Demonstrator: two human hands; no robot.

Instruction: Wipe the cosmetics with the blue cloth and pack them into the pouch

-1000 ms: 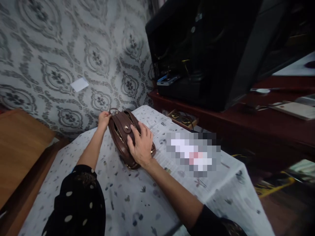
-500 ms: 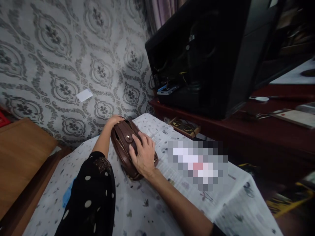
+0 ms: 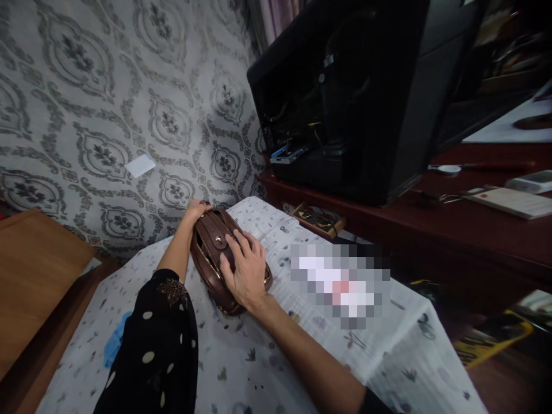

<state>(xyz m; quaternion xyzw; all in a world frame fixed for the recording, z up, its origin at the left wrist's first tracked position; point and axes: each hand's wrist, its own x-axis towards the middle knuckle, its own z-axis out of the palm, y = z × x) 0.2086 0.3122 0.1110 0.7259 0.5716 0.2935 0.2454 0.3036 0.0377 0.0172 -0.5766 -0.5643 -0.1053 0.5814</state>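
Note:
A dark brown leather bag (image 3: 213,253) lies on a white patterned cloth (image 3: 233,362), its metal-toothed zips and a small round metal clasp showing on top. At the bag's far end is my left hand (image 3: 198,210), its fingers mostly hidden behind the edge. My right hand (image 3: 248,273) rests on the bag's right side, fingers spread over the leather near the clasp, gripping nothing.
A black glossy cabinet (image 3: 336,103) stands on a dark red surface (image 3: 431,224) at the right. Below its edge is a small open wooden box (image 3: 334,230). A blurred-out item (image 3: 336,282) lies right of the bag; blue cloth (image 3: 114,345) lies left.
The whole view has shifted slightly, so the room's contents appear a little further left. Both hands keep nearly the same places on the bag.

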